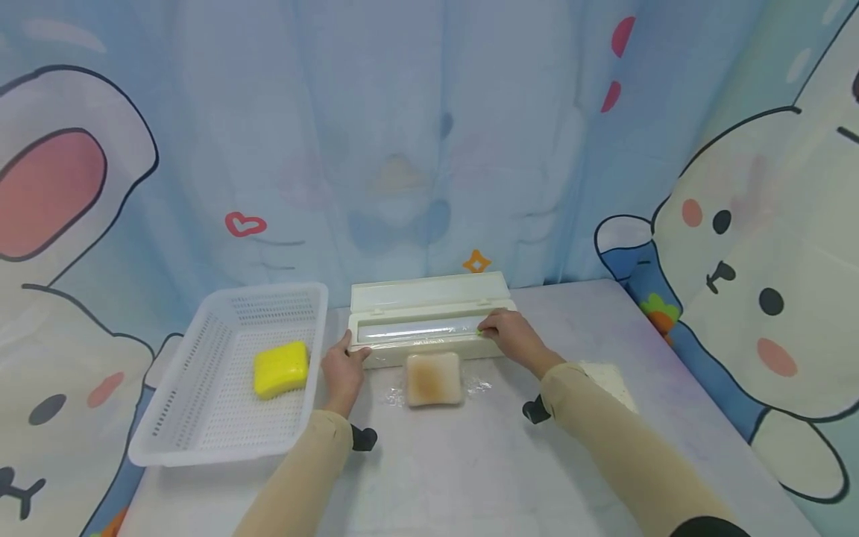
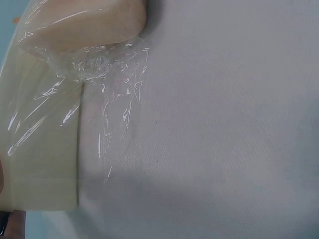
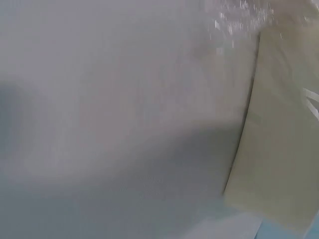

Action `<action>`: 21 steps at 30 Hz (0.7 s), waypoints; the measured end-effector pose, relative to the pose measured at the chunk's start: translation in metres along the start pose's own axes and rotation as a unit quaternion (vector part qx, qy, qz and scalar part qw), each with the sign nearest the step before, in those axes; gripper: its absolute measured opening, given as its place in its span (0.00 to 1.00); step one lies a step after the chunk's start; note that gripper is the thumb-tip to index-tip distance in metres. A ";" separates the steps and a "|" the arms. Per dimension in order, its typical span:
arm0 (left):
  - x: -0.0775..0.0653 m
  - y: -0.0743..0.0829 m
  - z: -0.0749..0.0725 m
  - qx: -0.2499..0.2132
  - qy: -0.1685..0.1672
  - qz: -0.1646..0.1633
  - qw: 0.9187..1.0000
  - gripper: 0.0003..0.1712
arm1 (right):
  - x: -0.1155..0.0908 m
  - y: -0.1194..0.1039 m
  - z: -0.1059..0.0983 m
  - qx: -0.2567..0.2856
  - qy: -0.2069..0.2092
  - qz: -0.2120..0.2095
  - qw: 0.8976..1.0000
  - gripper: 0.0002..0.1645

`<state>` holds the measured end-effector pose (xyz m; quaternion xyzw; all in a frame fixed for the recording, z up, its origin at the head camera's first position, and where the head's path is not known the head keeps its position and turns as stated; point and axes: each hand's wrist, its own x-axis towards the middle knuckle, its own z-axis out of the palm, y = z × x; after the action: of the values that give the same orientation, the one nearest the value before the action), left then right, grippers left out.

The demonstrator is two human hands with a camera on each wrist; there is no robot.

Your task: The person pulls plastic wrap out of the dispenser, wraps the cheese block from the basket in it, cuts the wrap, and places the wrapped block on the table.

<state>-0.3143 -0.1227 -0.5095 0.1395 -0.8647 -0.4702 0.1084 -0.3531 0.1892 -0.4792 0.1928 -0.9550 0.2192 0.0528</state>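
Observation:
A cream cling film dispenser [image 1: 403,358] lies across the table with its lid [image 1: 429,293] raised and film visible inside. My left hand [image 1: 344,373] grips its left end, thumb along the front. At the right end my right hand [image 1: 515,339] pinches a small green tab [image 1: 479,333], mostly hidden by the fingers. Just in front of the dispenser sits a toast-shaped block [image 1: 433,380], white with a browned middle. Clear film [image 2: 127,94] stretches from the dispenser to this block and spreads wrinkled on the table around it.
To the left stands a white perforated basket [image 1: 201,403] with a yellow block [image 1: 281,370] in it. A pale flat piece [image 1: 609,382] lies on the table [image 1: 463,477] beyond the right forearm. A printed curtain [image 1: 403,134] hangs right behind the table.

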 end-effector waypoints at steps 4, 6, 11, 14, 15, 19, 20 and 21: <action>0.002 -0.001 0.000 -0.008 -0.011 -0.012 1.000 0.39 | 0.009 -0.015 0.010 -0.005 -0.013 -0.022 1.000 0.09; 0.002 -0.001 0.000 -0.010 -0.016 -0.014 1.000 0.39 | 0.013 -0.022 0.014 -0.002 -0.015 -0.026 1.000 0.09; 0.002 0.000 -0.002 -0.018 -0.011 -0.015 1.000 0.39 | 0.020 -0.032 0.021 0.015 -0.016 -0.020 1.000 0.09; 0.001 0.001 -0.003 -0.021 -0.010 -0.015 1.000 0.38 | 0.021 -0.036 0.021 0.016 -0.019 -0.018 1.000 0.09; 0.002 0.001 -0.003 -0.023 -0.009 -0.015 1.000 0.38 | 0.021 -0.037 0.021 0.017 -0.021 -0.020 0.999 0.09; 0.003 0.000 -0.003 -0.028 -0.007 -0.014 0.999 0.38 | 0.023 -0.041 0.023 0.013 -0.021 -0.029 0.999 0.08; 0.003 0.000 -0.002 -0.028 -0.007 -0.013 0.999 0.38 | 0.024 -0.042 0.024 0.013 -0.019 -0.033 0.999 0.08; 0.003 0.000 -0.002 -0.029 -0.006 -0.014 0.999 0.38 | 0.025 -0.043 0.025 0.013 -0.017 -0.036 0.999 0.08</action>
<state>-0.3161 -0.1256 -0.5083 0.1451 -0.8492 -0.4977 0.1007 -0.3594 0.1338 -0.4797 0.2311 -0.9452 0.2267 0.0418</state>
